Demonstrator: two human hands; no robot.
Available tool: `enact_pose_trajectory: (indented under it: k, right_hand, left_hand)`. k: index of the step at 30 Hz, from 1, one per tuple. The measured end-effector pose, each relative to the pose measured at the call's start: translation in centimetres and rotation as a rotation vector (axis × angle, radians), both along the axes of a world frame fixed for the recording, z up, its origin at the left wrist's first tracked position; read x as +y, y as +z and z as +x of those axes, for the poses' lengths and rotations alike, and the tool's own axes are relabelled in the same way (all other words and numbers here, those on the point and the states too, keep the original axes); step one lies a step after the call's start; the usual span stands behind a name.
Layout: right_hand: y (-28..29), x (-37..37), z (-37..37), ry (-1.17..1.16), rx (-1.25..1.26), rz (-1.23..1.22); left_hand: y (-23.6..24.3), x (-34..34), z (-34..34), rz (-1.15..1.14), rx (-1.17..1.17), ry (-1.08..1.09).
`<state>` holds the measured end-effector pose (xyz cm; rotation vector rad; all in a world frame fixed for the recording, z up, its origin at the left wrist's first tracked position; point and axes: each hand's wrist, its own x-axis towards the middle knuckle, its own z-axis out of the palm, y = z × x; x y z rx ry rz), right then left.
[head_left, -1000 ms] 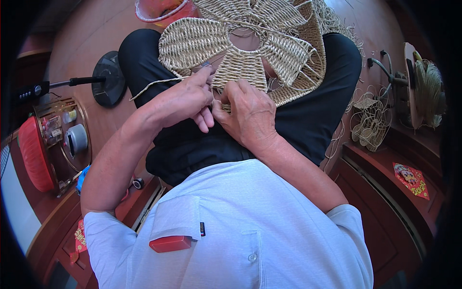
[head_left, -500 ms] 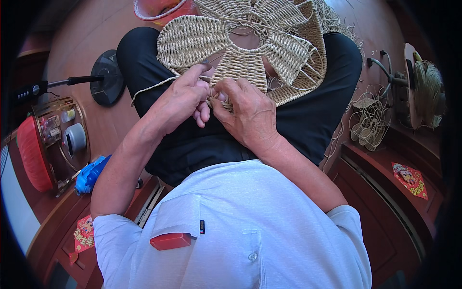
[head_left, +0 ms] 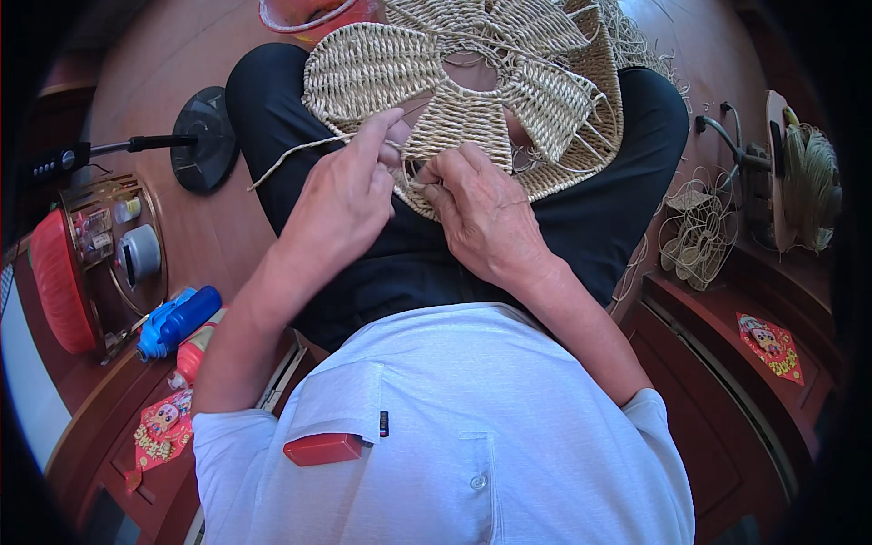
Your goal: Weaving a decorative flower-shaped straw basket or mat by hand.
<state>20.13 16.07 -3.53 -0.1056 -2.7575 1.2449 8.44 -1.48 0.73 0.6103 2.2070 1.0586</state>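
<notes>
A woven straw piece (head_left: 461, 133) with petal-shaped panels around a round hole lies across my lap. Its curved outer rim runs below the nearest panel. My right hand (head_left: 486, 213) has its thumb and fingers closed on the work at that panel's lower edge. Just left of the panel is my left hand (head_left: 341, 200), index finger stretched forward and the other fingers curled in; what lies between its fingertips is hidden. A loose twisted straw cord (head_left: 295, 156) trails left from behind the left hand over my dark trouser leg.
A red tub (head_left: 313, 20) stands beyond my left knee. At left are a round black stand base (head_left: 202, 141), a round-framed rack (head_left: 150, 227) and a blue bottle (head_left: 191, 313). Tangled straw cord (head_left: 699, 232) and a hanging straw bundle (head_left: 807, 186) are at right.
My left hand has lifted slightly from the rim, its fingers drawing together. The right hand has shifted slightly right, still at the panel's lower edge. The woven piece has moved slightly right.
</notes>
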Motion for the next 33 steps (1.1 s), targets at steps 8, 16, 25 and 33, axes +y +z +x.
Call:
enact_pose_trajectory:
  k: [8, 16, 25, 33]
  right_hand:
    - [2.7, 2.0, -0.1, 0.074, -0.226, -0.294]
    - [2.5, 4.0, 0.2, -0.132, -0.331, -1.065]
    - [1.4, -0.7, -0.3, -0.125, 0.039, -0.177]
    - [0.8, -1.9, -1.2, -0.139, -0.093, 0.096]
  left_hand:
    - [-1.2, -0.6, 3.4, 0.078, 0.387, -0.126]
    - [-0.5, -7.4, 1.5, 0.227, -0.323, 0.095]
    - [1.3, -18.9, -4.6, 0.544, -0.506, 0.561]
    - [4.3, -20.8, -10.0, 0.790, -0.430, 0.641]
